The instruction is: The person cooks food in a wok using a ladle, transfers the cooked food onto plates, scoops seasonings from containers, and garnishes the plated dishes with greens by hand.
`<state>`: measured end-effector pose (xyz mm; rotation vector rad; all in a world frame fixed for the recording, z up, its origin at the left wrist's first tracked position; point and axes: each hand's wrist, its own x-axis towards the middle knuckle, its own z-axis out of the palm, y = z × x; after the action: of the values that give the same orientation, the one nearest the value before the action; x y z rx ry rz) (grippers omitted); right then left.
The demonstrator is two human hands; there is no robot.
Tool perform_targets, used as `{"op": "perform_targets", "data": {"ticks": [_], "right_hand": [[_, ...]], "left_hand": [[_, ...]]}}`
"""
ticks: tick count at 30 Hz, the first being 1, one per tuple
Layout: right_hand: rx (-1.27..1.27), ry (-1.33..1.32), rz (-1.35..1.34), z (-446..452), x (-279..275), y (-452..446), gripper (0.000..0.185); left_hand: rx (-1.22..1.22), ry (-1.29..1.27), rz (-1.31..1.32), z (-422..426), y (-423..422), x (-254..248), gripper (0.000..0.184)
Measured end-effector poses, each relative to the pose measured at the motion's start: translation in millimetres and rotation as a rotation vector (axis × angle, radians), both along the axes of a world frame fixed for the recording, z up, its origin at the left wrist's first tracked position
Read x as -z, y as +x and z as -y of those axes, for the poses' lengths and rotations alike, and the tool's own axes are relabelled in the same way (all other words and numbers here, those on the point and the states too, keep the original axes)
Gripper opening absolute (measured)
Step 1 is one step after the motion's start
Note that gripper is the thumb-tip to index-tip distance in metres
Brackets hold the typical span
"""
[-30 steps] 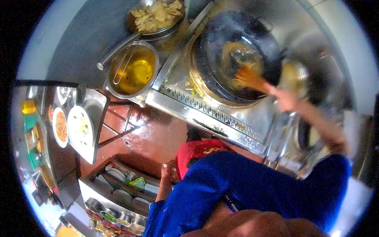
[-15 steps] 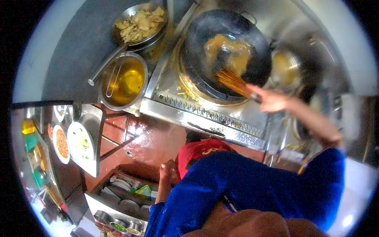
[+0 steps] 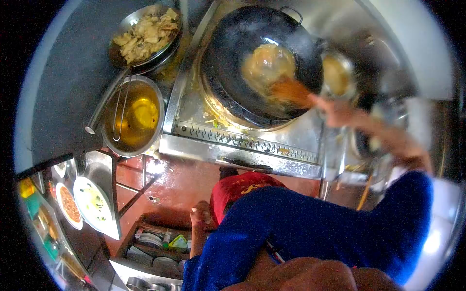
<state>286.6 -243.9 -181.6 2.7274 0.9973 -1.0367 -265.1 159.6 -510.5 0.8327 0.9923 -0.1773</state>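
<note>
My right hand (image 3: 336,110) is closed on a brown bamboo whisk (image 3: 291,93), whose bristles are blurred inside a black wok (image 3: 228,63). Cloudy yellowish liquid (image 3: 267,68) lies in the wok around the whisk's tip. The wok rests on a steel stove (image 3: 189,111). Down beside the red cloth at my waist is my left hand (image 3: 200,215), away from the stove; its fingers are partly hidden, and whether it holds anything is unclear.
A strainer of browned pieces (image 3: 148,38) sits above a pot of yellow oil (image 3: 138,116) at the left. Two plates of food (image 3: 94,206) are on a side table. A metal bowl (image 3: 336,75) stands right of the wok. Below is a shelf of dishes (image 3: 145,250).
The whisk has swept around in the wok, and the liquid has shifted with it. The view has turned, so the stove and pots appear farther left. My left hand remains low.
</note>
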Motion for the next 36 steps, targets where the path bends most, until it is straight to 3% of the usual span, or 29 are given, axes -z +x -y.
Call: {"op": "perform_targets", "data": {"ticks": [1, 4, 5, 6, 7, 8, 9, 11, 14, 15, 16, 17, 20, 21, 22, 23, 24, 25, 27, 28, 29, 30, 31, 32, 35, 36], "right_hand": [[-0.028, -0.073, 0.085, 8.3, -7.2, 23.7, 0.083], [0.042, -0.307, 0.278, -63.1, -8.5, 88.1, 0.079], [0.151, -0.164, 0.251, -92.0, -0.5, 86.7, 0.084], [0.135, -0.243, 0.278, -103.6, 36.8, 83.9, 0.091], [0.096, -0.088, 0.35, -102.1, 70.8, 69.0, 0.095], [0.228, -0.098, 0.114, -128.1, 41.8, 40.5, 0.097], [0.219, -0.02, 0.063, -126.0, 39.7, 13.0, 0.099], [0.288, 0.02, -0.156, -105.1, 15.2, -32.6, 0.097], [0.336, 0.245, -0.109, -11.4, 4.4, -68.6, 0.094], [0.402, 0.309, -0.092, 22.2, 0.9, -83.5, 0.093], [0.538, 0.264, -0.045, 47.4, -6.9, -107.2, 0.094], [0.627, 0.541, 0.037, 91.0, 20.3, -136.1, 0.095], [0.792, 0.688, 0.562, 161.3, 81.9, -211.5, 0.09], [0.936, 0.587, 0.507, 180.2, 92.4, -234.3, 0.09], [0.924, 0.398, 0.591, 205.3, 121.3, -256.1, 0.094], [1.039, 0.249, 0.463, 220.5, 132.4, -272.6, 0.098], [1.215, 0.01, 0.242, 228.4, 135.5, -276.9, 0.098], [1.082, 0.076, 0.401, 267.4, 193.5, -299.5, 0.097], [0.964, -0.132, 0.564, 253.3, 181.8, -310.1, 0.084], [1.095, 0.059, 0.532, 251.2, 191.8, -310.4, 0.077], [1.046, 0.154, 0.611, 244.2, 196.3, -317.7, 0.069], [0.987, 0.244, 0.685, 236.1, 199.3, -324.3, 0.063], [0.745, 0.232, 0.872, 214.6, 188.9, -334.1, 0.056], [0.99, 0.289, 0.527, 198.8, 181.8, -336.3, 0.046], [1.234, 0.583, 0.407, 190.0, 211.5, -343.3, 0.043], [1.16, 0.656, 0.456, 194.8, 247.7, -342.6, 0.036]], "left_hand": [[-0.039, 0.061, -0.056, -1.9, 8.7, -20.2, 0.032], [-0.055, -0.031, -0.173, -8.6, 7.1, -14.1, 0.031], [0.024, 0.057, -0.191, -11.5, 7.3, -16.6, 0.03], [0.108, 0.148, -0.208, -16.7, 10.4, -25.5, 0.028], [0.226, 0.229, -0.181, -20.3, 19.9, -43.3, 0.026], [0.337, 0.316, -0.154, -23.7, 31.6, -63.7, 0.025], [0.473, 0.399, -0.073, -22.7, 60.8, -94.1, 0.024], [0.468, 0.389, 0.091, -23.6, 80.4, -109.8, 0.021], [0.187, 0.259, 0.197, -34.8, 95.1, -76.9, 0.028], [0.161, 0.34, 0.142, -42.3, 102.2, -72.7, 0.044], [0.152, 0.215, 0.223, -35.9, 129.0, -96.1, 0.044], [0.14, 0.092, 0.297, -24.7, 167.6, -134.2, 0.045], [0.311, 0.102, 0.562, -5.1, 239.1, -184.0, 0.055], [0.315, 0.087, 0.549, 7.7, 260.2, -199.9, 0.058], [0.319, 0.072, 0.536, 20.4, 281.0, -216.0, 0.06], [0.276, 0.113, 0.501, 41.8, 295.1, -234.6, 0.061], [0.279, -0.017, 0.557, 58.4, 315.4, -246.5, 0.06], [0.284, -0.151, 0.611, 72.7, 338.8, -254.6, 0.059], [0.33, -0.411, 0.696, 91.4, 377.2, -252.0, 0.051], [0.332, -0.487, 0.732, 92.9, 397.7, -229.4, 0.044], [0.299, -0.484, 0.677, 97.2, 411.8, -217.2, 0.037], [0.265, -0.481, 0.623, 101.7, 426.1, -205.0, 0.03], [0.194, -0.396, 0.485, 112.0, 435.5, -202.5, 0.023], [0.033, -0.21, 0.332, 122.6, 440.6, -199.2, 0.019], [0.196, -0.216, 0.381, 105.3, 451.0, -145.2, 0.021], [0.148, -0.067, 0.311, 110.7, 452.9, -147.8, 0.021]]}}
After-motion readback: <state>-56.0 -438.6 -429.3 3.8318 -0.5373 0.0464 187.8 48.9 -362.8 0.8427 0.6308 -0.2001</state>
